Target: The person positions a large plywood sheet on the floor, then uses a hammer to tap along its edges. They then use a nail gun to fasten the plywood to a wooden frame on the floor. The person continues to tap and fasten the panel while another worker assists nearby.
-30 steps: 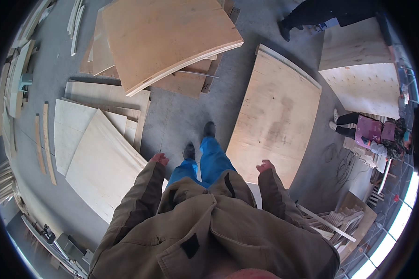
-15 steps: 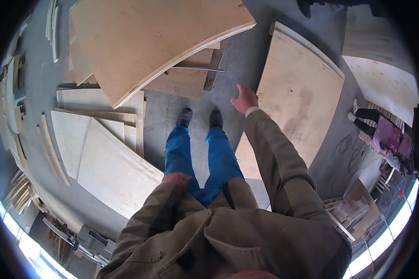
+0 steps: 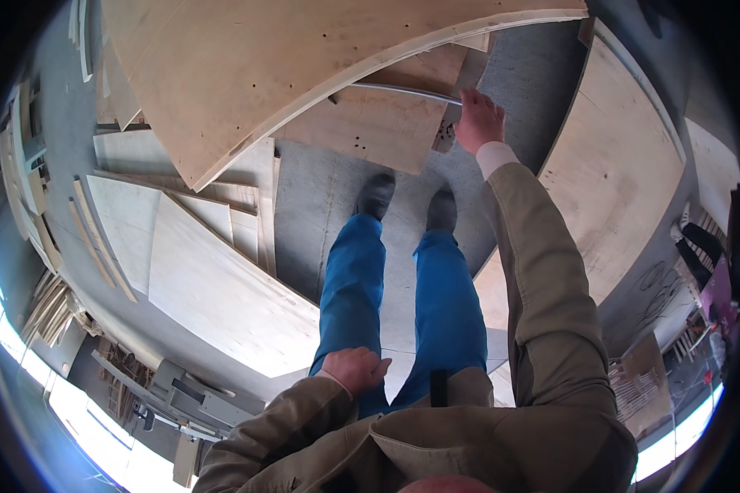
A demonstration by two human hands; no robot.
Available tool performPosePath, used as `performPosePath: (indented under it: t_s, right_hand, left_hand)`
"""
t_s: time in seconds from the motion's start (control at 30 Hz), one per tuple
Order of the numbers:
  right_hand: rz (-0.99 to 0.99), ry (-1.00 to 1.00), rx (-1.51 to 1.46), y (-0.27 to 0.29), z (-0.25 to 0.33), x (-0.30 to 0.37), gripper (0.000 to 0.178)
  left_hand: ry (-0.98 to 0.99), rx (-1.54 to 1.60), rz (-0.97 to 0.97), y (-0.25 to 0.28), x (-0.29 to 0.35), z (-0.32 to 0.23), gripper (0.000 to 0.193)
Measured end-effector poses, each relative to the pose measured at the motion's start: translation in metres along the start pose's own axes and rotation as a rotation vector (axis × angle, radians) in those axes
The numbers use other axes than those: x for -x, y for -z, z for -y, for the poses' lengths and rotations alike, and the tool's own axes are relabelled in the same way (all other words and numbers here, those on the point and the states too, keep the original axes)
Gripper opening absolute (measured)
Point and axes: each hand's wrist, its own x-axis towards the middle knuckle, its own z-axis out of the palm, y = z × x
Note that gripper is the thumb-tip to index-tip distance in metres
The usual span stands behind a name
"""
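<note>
My right hand (image 3: 478, 123) is stretched out in front of me, its fingers closed on the free end of a thin grey metal bar (image 3: 407, 89). The bar's other end disappears under the edge of a large plywood sheet (image 3: 247, 90), which has several small dark holes. Below the bar lies a smaller brown plywood piece (image 3: 378, 131). Close to my left thigh, my left hand (image 3: 355, 370) is curled into a loose fist, with nothing seen in it.
A stack of pale plywood sheets (image 3: 214, 287) lies at my left, beside two narrow wood strips (image 3: 99, 238). On the right stands another plywood stack (image 3: 608, 172). Farther right, a person (image 3: 703, 255) is partly in view. My feet are on grey concrete (image 3: 304, 197).
My right hand has moved forward from beside the right plywood stack and taken hold of the bar's end. My left hand stays near my thigh. The view has shifted.
</note>
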Motion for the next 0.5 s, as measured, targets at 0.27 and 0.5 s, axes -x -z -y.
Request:
performPosePath:
  t_s: [0.27, 0.5]
  right_hand:
    - [-0.023, 0.022, -0.056, -0.04, 0.013, 0.001, 0.024]
    - [0.005, -0.071, -0.174, 0.0, 0.029, 0.136, 0.013]
  left_hand:
    - [-0.044, 0.028, -0.062, 0.009, 0.0, 0.006, 0.039]
    - [-0.042, -0.021, -0.047, 0.017, -0.012, -0.008, 0.036]
